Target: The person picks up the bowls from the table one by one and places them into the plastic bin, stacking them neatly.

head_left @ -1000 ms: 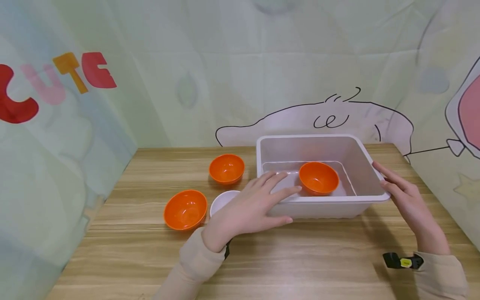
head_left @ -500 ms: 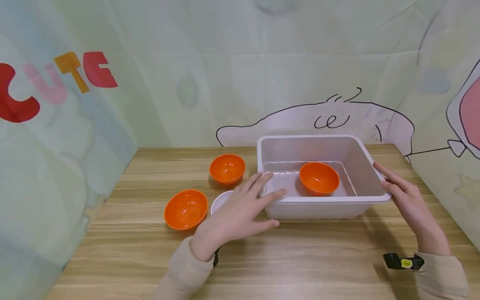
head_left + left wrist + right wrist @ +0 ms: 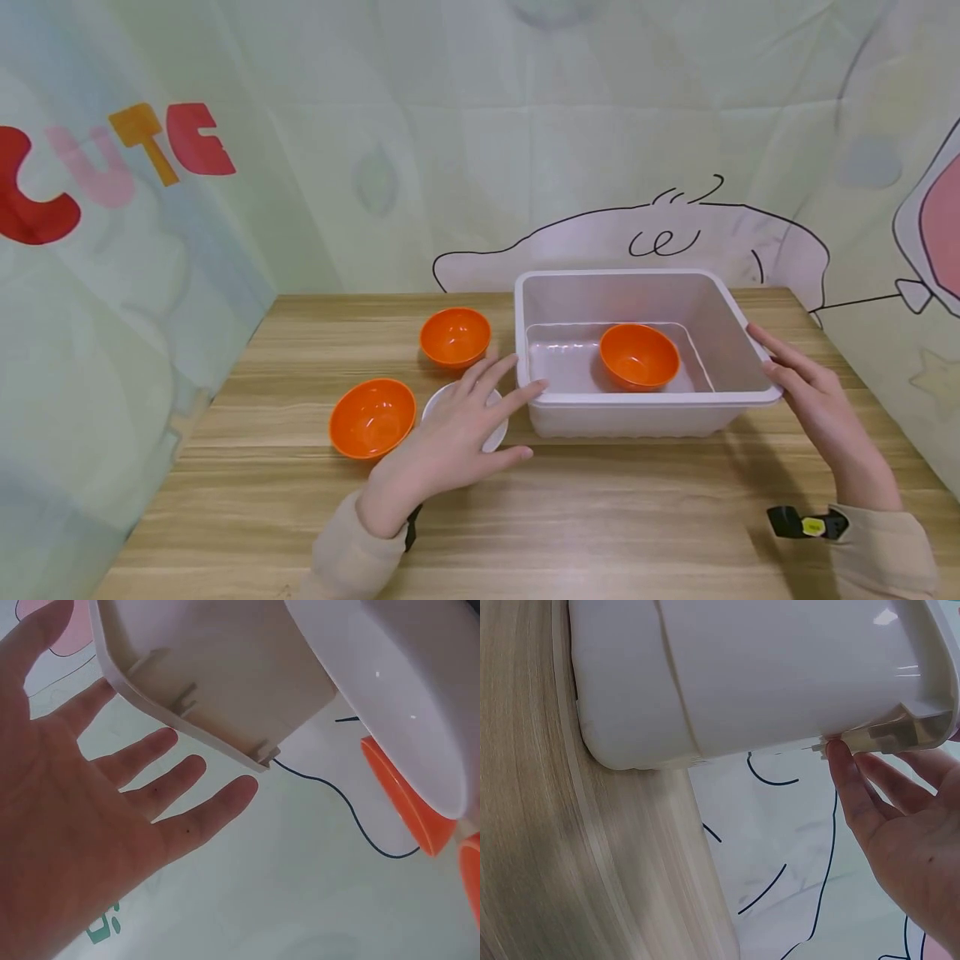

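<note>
With its fingers spread, my left hand (image 3: 450, 442) hovers over a small white bowl (image 3: 496, 435) and hides much of it. Its fingertips are beside the near left corner of a white plastic bin (image 3: 622, 418). Nothing is in the palm of the left hand (image 3: 97, 802) in the left wrist view. Inside the bin, right of its middle, sits an orange bowl (image 3: 637, 358). My right hand (image 3: 813, 396) touches the bin's right rim from outside. In the right wrist view, the right hand's fingers (image 3: 847, 776) reach under that rim, rather straight.
Left of the bin stand two more orange bowls, one farther back (image 3: 454, 337) and one nearer (image 3: 372, 419). All this is on a wooden table (image 3: 600, 525). A printed cloth (image 3: 375, 167) hangs behind the table and along its sides.
My left hand has drawn away from over the bin, leftward and toward me, so more of the white bowl shows. The right hand, bin and orange bowls have stayed in place.
</note>
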A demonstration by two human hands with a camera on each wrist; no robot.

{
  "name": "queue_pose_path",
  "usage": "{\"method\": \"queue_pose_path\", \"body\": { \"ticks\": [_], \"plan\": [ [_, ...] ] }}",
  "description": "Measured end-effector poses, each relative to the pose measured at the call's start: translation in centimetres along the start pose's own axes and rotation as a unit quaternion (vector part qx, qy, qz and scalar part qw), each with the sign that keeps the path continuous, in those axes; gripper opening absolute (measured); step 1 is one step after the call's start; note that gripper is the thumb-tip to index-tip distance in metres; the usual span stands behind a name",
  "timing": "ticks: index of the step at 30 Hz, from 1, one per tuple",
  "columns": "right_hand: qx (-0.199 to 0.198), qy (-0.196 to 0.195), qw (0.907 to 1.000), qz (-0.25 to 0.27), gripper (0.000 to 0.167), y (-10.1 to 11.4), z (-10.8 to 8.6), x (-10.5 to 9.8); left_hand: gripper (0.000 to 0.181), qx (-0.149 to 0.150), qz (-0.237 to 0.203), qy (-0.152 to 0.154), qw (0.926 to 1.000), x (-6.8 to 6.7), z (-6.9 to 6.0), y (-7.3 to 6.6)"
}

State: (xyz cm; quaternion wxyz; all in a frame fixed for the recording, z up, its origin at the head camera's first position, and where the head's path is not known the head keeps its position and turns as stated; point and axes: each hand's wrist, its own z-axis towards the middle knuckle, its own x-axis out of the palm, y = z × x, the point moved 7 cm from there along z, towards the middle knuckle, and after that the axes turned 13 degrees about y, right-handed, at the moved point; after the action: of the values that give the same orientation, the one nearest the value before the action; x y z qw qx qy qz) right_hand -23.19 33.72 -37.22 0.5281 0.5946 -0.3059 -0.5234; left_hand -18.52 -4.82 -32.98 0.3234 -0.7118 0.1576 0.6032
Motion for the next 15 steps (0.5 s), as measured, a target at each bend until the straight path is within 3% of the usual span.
{"method": "queue_pose_path", "body": {
  "ticks": [15],
  "plan": [
    [0.011, 0.002, 0.9999, -0.006, 0.048, -0.1, 0.0, 0.0, 0.076, -0.033, -0.033, 0.005, 0.9989, 0.9, -1.4, 2.4]
  ]
}}
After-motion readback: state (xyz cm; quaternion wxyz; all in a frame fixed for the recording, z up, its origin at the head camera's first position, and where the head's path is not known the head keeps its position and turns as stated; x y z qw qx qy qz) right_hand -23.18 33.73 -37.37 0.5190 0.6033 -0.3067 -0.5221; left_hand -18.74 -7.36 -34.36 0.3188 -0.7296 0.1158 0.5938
